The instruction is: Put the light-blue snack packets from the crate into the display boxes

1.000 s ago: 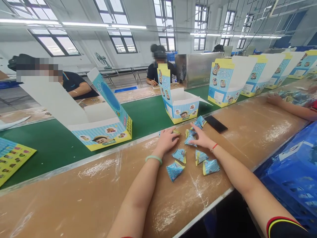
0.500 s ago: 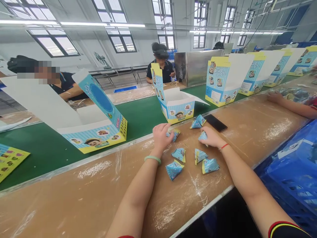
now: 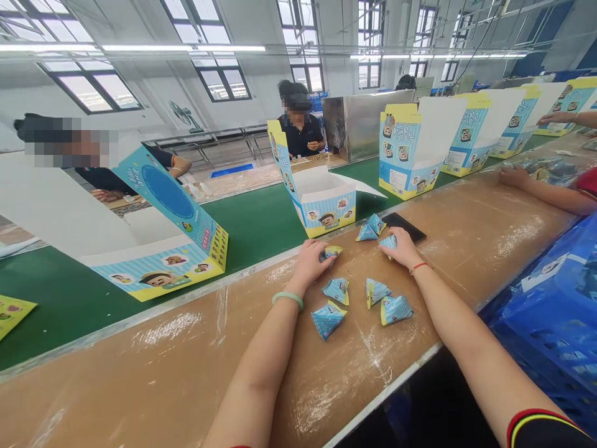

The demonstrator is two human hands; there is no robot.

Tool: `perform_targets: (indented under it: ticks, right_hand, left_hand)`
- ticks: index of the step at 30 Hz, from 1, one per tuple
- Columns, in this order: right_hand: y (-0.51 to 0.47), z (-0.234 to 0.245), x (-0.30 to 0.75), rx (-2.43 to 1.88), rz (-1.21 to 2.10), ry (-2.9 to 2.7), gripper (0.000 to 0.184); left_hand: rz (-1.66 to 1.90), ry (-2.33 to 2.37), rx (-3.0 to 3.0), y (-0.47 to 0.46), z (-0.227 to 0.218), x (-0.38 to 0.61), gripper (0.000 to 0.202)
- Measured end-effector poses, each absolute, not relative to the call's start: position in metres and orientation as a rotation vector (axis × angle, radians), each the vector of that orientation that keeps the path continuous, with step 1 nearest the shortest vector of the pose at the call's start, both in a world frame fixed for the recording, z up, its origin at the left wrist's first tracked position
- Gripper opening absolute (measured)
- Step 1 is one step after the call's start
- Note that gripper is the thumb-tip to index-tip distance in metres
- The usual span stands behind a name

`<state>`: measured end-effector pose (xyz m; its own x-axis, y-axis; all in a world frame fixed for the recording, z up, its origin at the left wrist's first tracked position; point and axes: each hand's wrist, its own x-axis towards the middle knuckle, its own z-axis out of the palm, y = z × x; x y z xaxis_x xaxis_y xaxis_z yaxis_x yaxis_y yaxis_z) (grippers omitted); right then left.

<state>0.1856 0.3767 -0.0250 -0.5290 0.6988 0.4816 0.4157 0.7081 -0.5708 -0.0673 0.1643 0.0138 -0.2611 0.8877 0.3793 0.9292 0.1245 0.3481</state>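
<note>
My left hand point(image 3: 310, 260) is closed around a small blue and yellow packet point(image 3: 332, 251) on the brown worktop point(image 3: 186, 373). My right hand point(image 3: 402, 249) grips another blue packet point(image 3: 388, 241) beside a black phone point(image 3: 405, 225). Several more triangular packets lie between my arms, among them one point(image 3: 337, 290), one point(image 3: 329, 319) and one point(image 3: 395, 308). Two packets point(image 3: 370, 228) rest just past my right hand. An open printed carton point(image 3: 321, 196) stands on the green belt right behind my hands.
A larger open carton point(image 3: 158, 242) lies on the green conveyor belt point(image 3: 261, 224) to the left, more cartons point(image 3: 410, 149) to the right. Blue crates point(image 3: 555, 311) stand at my right. People sit across the belt; another person's arm point(image 3: 545, 193) rests on the worktop at right.
Both hands have closed on packets and shifted slightly away from me. The cartons on the belt have drifted left.
</note>
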Motion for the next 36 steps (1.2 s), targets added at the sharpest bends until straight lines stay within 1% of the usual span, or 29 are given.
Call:
perform_targets:
  ticks: [8,15,23,36]
  right_hand:
    - [0.39,-0.028,0.191,-0.866,0.593,-2.135,0.042]
    - [0.397,-0.029,0.195,-0.874,0.638,-2.108,0.043]
    - [0.405,-0.031,0.196,-0.881,0.65,-2.088,0.041]
    - [0.425,-0.034,0.205,-0.879,0.641,-2.095,0.042]
  left_hand:
    - [-0.956,-2.354,-1.764,0.171,0.012,-0.073,0.034]
    - [-1.146,-2.412,-1.645,0.177,0.004,-0.081,0.033]
    - [-1.366,-2.488,-1.465,0.183,-0.003,-0.097,0.045]
    - [-1.487,-2.543,-1.385,0.202,-0.006,-0.091,0.052]
